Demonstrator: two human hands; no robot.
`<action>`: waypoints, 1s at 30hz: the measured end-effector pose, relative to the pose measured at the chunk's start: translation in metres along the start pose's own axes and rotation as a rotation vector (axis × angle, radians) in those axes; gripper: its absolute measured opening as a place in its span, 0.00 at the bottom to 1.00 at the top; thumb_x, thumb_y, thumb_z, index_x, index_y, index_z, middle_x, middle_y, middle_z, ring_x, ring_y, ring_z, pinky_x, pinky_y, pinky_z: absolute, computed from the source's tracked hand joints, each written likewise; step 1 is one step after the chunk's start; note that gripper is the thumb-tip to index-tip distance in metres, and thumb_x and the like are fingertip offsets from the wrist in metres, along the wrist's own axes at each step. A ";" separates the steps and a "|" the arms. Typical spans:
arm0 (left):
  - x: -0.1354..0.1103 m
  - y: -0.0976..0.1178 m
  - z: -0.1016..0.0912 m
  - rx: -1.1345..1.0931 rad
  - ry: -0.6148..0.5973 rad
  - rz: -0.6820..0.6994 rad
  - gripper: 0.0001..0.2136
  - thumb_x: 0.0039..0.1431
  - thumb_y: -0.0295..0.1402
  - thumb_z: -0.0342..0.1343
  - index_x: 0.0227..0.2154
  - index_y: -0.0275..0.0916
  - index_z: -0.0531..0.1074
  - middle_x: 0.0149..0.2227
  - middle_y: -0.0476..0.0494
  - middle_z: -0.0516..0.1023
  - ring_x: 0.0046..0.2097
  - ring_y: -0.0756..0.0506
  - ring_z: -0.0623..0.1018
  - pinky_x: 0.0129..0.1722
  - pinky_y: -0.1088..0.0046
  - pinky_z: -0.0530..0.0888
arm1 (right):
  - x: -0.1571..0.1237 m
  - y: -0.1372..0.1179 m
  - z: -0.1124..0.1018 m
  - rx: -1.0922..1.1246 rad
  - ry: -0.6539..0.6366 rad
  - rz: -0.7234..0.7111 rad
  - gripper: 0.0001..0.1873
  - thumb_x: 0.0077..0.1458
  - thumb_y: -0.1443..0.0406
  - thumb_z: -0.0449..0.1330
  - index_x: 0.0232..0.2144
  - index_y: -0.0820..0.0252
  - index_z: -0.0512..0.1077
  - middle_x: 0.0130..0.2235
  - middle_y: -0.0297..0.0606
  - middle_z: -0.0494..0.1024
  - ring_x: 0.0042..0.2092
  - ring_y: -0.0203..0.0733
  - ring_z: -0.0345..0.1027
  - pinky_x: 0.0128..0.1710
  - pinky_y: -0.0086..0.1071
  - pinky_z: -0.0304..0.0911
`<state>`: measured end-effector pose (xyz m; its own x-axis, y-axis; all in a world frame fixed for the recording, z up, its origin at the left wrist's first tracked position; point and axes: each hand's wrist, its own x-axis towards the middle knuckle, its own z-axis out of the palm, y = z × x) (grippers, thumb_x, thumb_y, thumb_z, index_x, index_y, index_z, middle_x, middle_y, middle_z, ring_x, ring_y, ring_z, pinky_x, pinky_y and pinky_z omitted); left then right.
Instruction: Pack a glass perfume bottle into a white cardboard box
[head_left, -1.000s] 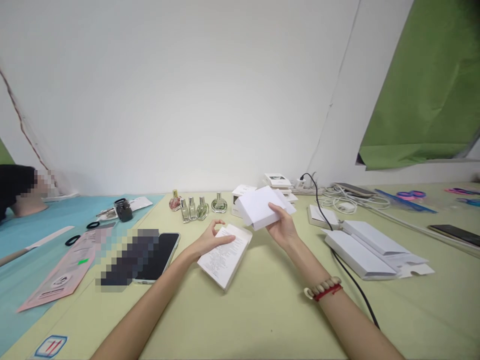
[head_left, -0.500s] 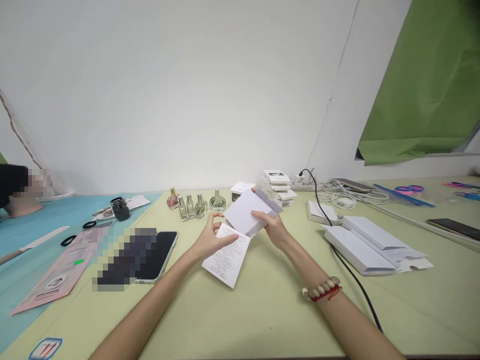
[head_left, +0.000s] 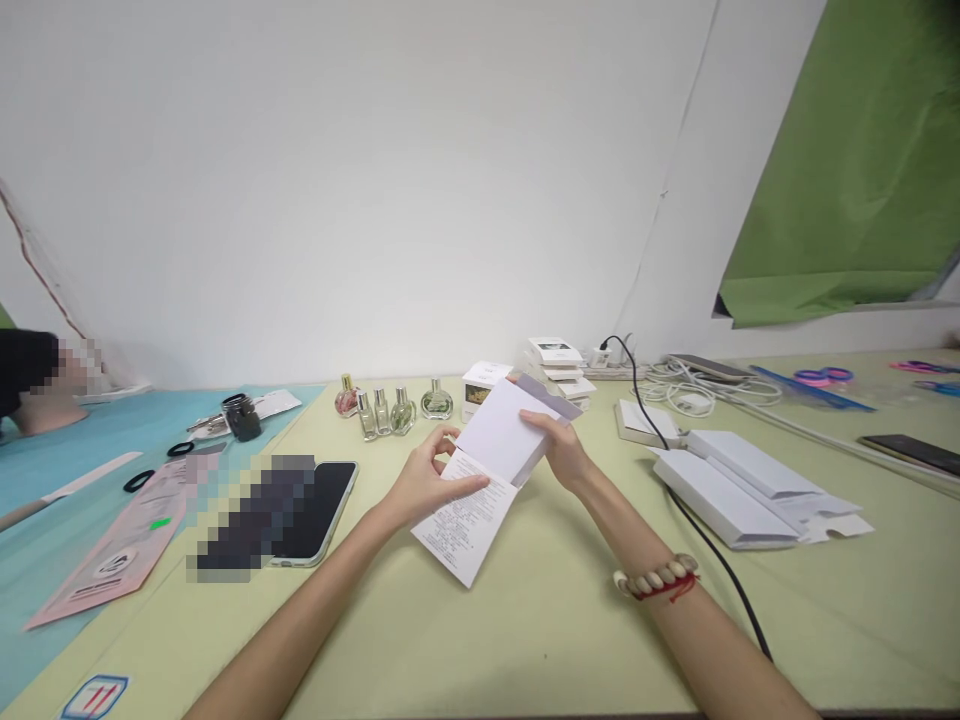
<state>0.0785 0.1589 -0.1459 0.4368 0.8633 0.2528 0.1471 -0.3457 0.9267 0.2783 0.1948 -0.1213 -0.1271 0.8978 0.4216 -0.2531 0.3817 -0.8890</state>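
Note:
Above the table's middle I hold a partly folded white carton (head_left: 491, 430) between both hands. Its upper panel is plain. A lower panel (head_left: 466, 525) covered in small print hangs at an angle from the plain part; whether the two are joined is hard to make out. My left hand (head_left: 435, 480) pinches the printed panel, thumb on top and fingers behind. On the plain part's right side, my right hand (head_left: 559, 445) grips with its thumb in front, the other fingers mostly hidden. A greyish flap (head_left: 551, 395) sticks out at the upper right.
Several small perfume bottles (head_left: 403, 412) stand behind my left hand, near white boxes (head_left: 556, 352). Unfolded white cartons (head_left: 727, 505) lie right, beside a black cable (head_left: 716, 550). A phone (head_left: 326, 505) lies left. Another person's dark sleeve (head_left: 28, 365) shows at far left.
Both hands and the carton have shifted slightly right in view. The plain part and the printed panel sit more in line with each other. The grip looks the same.

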 end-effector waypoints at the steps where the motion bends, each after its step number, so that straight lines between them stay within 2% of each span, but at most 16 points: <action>1: 0.000 0.000 -0.001 0.022 0.012 -0.004 0.26 0.49 0.45 0.59 0.44 0.36 0.55 0.43 0.42 0.62 0.34 0.50 0.72 0.26 0.83 0.71 | 0.000 0.001 -0.001 0.005 0.006 0.006 0.28 0.45 0.60 0.59 0.51 0.53 0.63 0.49 0.33 0.67 0.48 0.43 0.61 0.46 0.33 0.58; 4: 0.001 -0.001 -0.001 0.031 0.022 -0.010 0.25 0.49 0.46 0.59 0.42 0.35 0.56 0.43 0.42 0.62 0.32 0.50 0.71 0.23 0.85 0.68 | 0.000 -0.001 0.000 0.054 0.000 0.017 0.28 0.45 0.62 0.58 0.51 0.55 0.63 0.49 0.35 0.67 0.48 0.45 0.61 0.46 0.34 0.58; 8: 0.001 -0.001 0.000 -0.004 -0.004 0.007 0.27 0.51 0.45 0.57 0.50 0.40 0.54 0.46 0.41 0.60 0.33 0.51 0.71 0.26 0.84 0.70 | -0.004 -0.008 0.008 0.197 -0.078 0.074 0.27 0.44 0.64 0.57 0.50 0.58 0.64 0.50 0.37 0.66 0.49 0.47 0.60 0.46 0.36 0.59; 11: 0.000 -0.002 0.000 -0.025 -0.019 0.000 0.28 0.53 0.44 0.56 0.52 0.39 0.53 0.46 0.39 0.60 0.33 0.52 0.71 0.27 0.84 0.69 | -0.008 -0.011 0.013 0.255 -0.069 0.148 0.28 0.43 0.65 0.57 0.50 0.56 0.63 0.51 0.35 0.65 0.49 0.45 0.61 0.43 0.34 0.61; 14: 0.000 -0.002 0.000 0.011 -0.021 0.049 0.24 0.56 0.43 0.53 0.51 0.38 0.56 0.45 0.41 0.62 0.37 0.52 0.70 0.31 0.84 0.69 | -0.010 -0.011 0.013 0.238 -0.027 0.185 0.30 0.43 0.65 0.58 0.51 0.52 0.61 0.49 0.34 0.67 0.45 0.42 0.63 0.38 0.29 0.62; 17: 0.000 -0.002 0.001 0.075 -0.013 0.129 0.19 0.59 0.42 0.50 0.49 0.37 0.61 0.45 0.43 0.62 0.42 0.52 0.68 0.37 0.85 0.68 | -0.009 -0.009 0.013 0.210 -0.003 0.189 0.29 0.44 0.63 0.59 0.51 0.52 0.61 0.47 0.33 0.68 0.43 0.40 0.63 0.38 0.28 0.61; 22: 0.000 -0.002 0.003 0.091 0.006 0.116 0.20 0.58 0.43 0.51 0.48 0.36 0.60 0.44 0.43 0.62 0.40 0.52 0.69 0.34 0.85 0.68 | -0.006 -0.005 0.013 0.157 0.010 0.152 0.28 0.43 0.62 0.61 0.49 0.56 0.63 0.47 0.37 0.68 0.45 0.43 0.63 0.41 0.31 0.61; 25: -0.002 -0.002 0.004 0.114 0.086 0.109 0.25 0.57 0.44 0.51 0.53 0.41 0.52 0.44 0.44 0.62 0.35 0.54 0.69 0.29 0.86 0.66 | -0.004 -0.001 0.013 0.105 0.040 0.130 0.25 0.42 0.61 0.63 0.44 0.60 0.65 0.43 0.39 0.70 0.43 0.43 0.63 0.40 0.32 0.62; 27: -0.002 -0.004 0.004 0.230 0.181 0.142 0.26 0.57 0.44 0.51 0.55 0.43 0.49 0.44 0.45 0.62 0.33 0.55 0.69 0.27 0.88 0.64 | -0.003 0.002 0.014 0.042 0.086 0.074 0.24 0.42 0.60 0.63 0.42 0.61 0.65 0.42 0.41 0.69 0.43 0.43 0.63 0.40 0.32 0.62; 30: -0.002 -0.010 0.002 0.416 0.288 0.206 0.26 0.58 0.43 0.51 0.55 0.41 0.47 0.45 0.43 0.61 0.33 0.55 0.67 0.27 0.88 0.62 | -0.002 0.004 0.018 -0.074 0.145 -0.104 0.31 0.42 0.61 0.64 0.49 0.58 0.58 0.45 0.41 0.68 0.45 0.41 0.63 0.41 0.31 0.62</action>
<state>0.0783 0.1600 -0.1563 0.2413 0.8077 0.5379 0.4481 -0.5844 0.6765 0.2602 0.1906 -0.1220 0.0372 0.8731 0.4861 -0.1854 0.4840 -0.8552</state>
